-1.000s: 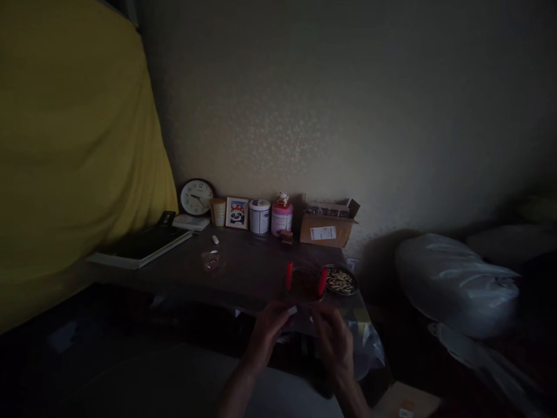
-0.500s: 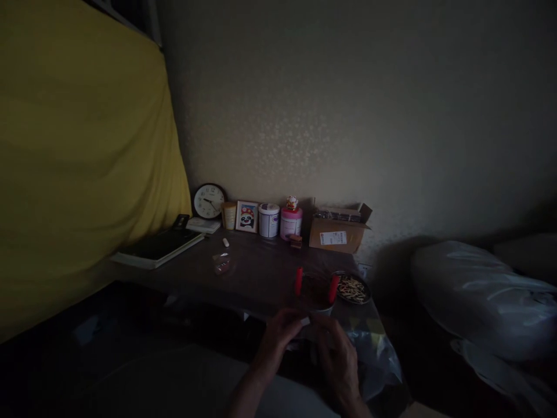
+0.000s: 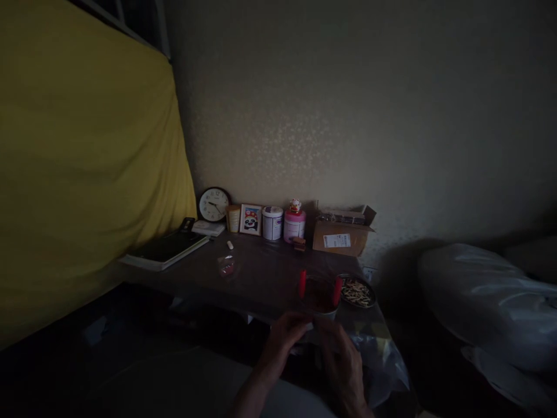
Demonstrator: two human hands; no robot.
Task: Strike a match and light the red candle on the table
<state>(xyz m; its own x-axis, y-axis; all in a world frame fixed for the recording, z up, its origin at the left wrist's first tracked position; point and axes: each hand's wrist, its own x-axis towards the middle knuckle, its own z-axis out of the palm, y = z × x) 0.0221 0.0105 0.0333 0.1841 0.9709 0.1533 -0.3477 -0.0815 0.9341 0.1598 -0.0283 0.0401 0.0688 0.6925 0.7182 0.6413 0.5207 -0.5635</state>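
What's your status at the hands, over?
Left hand: small white piece at fingertips. Right hand: close beside it, grip unclear. Container with two red uprights just beyond.

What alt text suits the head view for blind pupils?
A bare left hand holding a small white piece is near a right hand, before a round container with two red cylinders. Behind, on the dark table, stand a white tub, pink tub and open brown cardboard box.

The white piece pinched in the left fingers is partly hidden and too small to identify; the right fingers blur into shadow. Picture edges cut off the yellow cloth and plastic bag. The box label's print is unreadably small
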